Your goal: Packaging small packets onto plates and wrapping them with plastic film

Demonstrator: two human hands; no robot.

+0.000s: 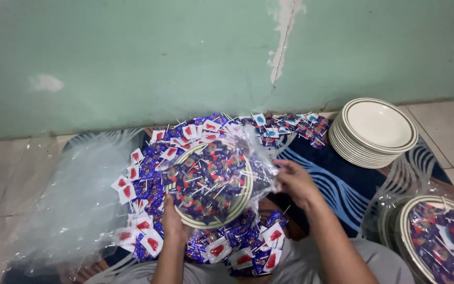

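My left hand gripped the near rim of the candy-filled plate, tilted above the heap of wrapped lollipops on the floor mat. My right hand pinched the clear plastic wrap at the plate's right edge. I judged that the wrap needed pulling taut while the plate stayed level, or candies would slide off.

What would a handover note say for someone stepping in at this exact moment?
Left hand holds the filled plate from below.
Right hand grips the clear plastic bag pulled over that plate.
Loose wrapped lollipops lie piled on the patterned mat.
Done: one bagged plate at right.
Left: a stack of empty plates, spare plastic bags at left.
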